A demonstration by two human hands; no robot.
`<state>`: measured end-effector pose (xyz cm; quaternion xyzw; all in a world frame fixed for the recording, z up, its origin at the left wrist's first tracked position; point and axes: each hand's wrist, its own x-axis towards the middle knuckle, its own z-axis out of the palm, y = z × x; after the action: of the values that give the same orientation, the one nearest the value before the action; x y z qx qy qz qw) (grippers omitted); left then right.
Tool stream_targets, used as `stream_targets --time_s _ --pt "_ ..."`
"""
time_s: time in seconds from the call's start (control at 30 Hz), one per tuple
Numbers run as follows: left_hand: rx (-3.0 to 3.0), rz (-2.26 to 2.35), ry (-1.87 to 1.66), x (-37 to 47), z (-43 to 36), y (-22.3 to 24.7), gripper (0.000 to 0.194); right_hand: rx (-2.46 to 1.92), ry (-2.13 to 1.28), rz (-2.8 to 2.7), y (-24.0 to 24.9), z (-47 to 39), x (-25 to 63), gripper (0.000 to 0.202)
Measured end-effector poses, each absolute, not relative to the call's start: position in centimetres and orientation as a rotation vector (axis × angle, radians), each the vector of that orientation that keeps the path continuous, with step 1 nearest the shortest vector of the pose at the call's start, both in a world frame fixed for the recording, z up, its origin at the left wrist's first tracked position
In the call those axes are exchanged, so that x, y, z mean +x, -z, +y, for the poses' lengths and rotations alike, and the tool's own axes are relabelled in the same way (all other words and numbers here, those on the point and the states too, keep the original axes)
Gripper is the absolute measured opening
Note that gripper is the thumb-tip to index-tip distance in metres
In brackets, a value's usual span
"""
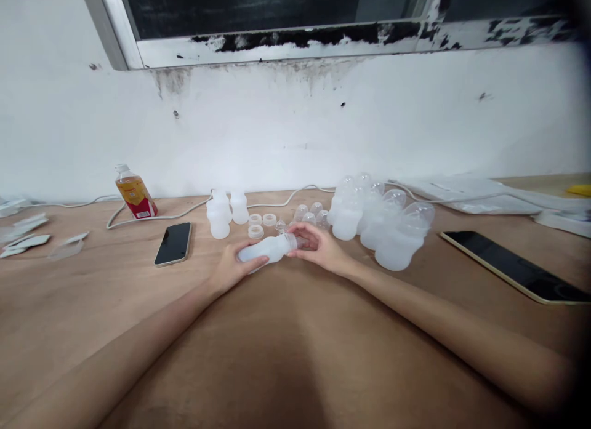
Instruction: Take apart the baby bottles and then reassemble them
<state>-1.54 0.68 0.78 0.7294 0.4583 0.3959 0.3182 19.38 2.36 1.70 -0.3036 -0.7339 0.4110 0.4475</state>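
Observation:
A translucent white baby bottle (272,249) lies on its side between my hands, its neck pointing right. My left hand (233,266) is wrapped round the bottle's body, thumb along the near side. The fingers of my right hand (317,247) are closed round the collar (292,241) at the neck; what lies under the fingertips is partly hidden. Just beyond the bottle are several loose collar rings (255,231) and clear domed caps (308,217). Bottles without caps (219,216) stand to the left, and capped bottles (399,238) are grouped on the right.
A phone (173,244) and a drink bottle (136,192) are on the left of the wooden table (240,355). A larger dark-screened device (512,266) lies at the right. A white cable (290,200) runs along the wall, near a plastic bag (462,194).

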Motion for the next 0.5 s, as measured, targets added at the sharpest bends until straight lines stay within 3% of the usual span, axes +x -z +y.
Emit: stream_targets --time_s 0.23,0.5 --pt "2.187 1.189 -1.192 -1.53 0.64 -0.68 0.046 -0.789 -0.933 -1.856 -1.40 2.59 19.45 0.031" --pt "1.735 1.224 -1.019 -1.70 0.92 -0.95 0.046 -0.653 -0.781 -2.012 -2.35 1.99 19.62 0.027"
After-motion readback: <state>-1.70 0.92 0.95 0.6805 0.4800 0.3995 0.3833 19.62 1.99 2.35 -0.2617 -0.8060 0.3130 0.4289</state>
